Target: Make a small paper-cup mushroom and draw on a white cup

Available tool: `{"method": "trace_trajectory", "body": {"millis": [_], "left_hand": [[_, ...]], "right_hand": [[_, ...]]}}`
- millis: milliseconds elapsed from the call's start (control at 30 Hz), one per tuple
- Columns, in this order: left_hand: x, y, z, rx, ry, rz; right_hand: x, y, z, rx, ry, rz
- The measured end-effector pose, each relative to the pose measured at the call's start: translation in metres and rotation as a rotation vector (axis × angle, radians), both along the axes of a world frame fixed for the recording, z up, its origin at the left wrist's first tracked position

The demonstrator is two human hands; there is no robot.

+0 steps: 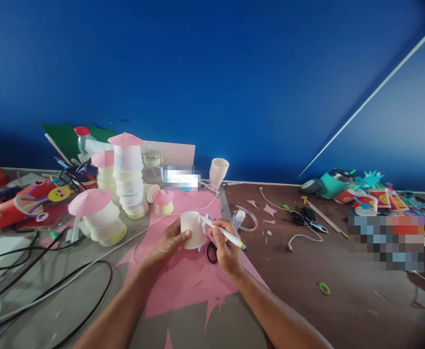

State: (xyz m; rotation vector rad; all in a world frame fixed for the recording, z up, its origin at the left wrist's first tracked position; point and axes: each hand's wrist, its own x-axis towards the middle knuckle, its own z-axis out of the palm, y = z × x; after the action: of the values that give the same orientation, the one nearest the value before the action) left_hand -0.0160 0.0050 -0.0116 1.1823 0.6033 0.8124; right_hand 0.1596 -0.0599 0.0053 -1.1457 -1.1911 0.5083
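Observation:
My left hand (172, 240) is wrapped round a white paper cup (193, 230), which it holds above the pink paper (176, 291). Between the fingers of my right hand (228, 247) is a white marker (227, 235) with a yellow and blue end. The marker's other end points at the cup's upper right rim; whether it touches cannot be made out. Below the cup, the black handle of a pair of scissors (212, 253) shows on the paper. Beside my right hand lies a small white bottle (238, 219).
Stacked cups with pink paper cones (127, 169) stand on the left, near a capped cup tower (103, 228). Another white cup (218, 172) is at the back. Cables (99, 261) cross the left side. A teal bottle (332, 184) and colourful paper crafts lie at right.

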Motion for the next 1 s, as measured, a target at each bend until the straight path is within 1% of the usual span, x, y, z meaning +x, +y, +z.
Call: {"method": "trace_trajectory", "body": {"millis": [200, 400, 533, 667, 733, 867, 1000], "left_hand": [[0.000, -0.002, 0.002, -0.011, -0.011, 0.015], [0.001, -0.002, 0.005, -0.020, 0.030, 0.029], [0.001, -0.003, 0.007, -0.027, 0.035, 0.034], [0.000, -0.004, 0.009, -0.017, 0.047, 0.042], [0.000, -0.004, 0.010, -0.016, 0.035, 0.035], [0.000, -0.004, 0.010, -0.021, -0.010, 0.010], [0.001, -0.003, 0.011, 0.000, 0.033, 0.020]], "right_hand": [[0.000, -0.001, 0.000, -0.006, 0.009, 0.002], [0.000, -0.005, 0.002, -0.003, 0.003, 0.011], [-0.003, -0.010, 0.006, 0.079, -0.025, 0.005], [-0.006, -0.013, 0.010, 0.190, -0.109, 0.100], [-0.007, -0.013, 0.011, 0.207, -0.142, 0.130], [-0.007, -0.012, 0.011, 0.209, -0.213, 0.128], [-0.007, -0.012, 0.012, 0.246, -0.247, 0.128]]}}
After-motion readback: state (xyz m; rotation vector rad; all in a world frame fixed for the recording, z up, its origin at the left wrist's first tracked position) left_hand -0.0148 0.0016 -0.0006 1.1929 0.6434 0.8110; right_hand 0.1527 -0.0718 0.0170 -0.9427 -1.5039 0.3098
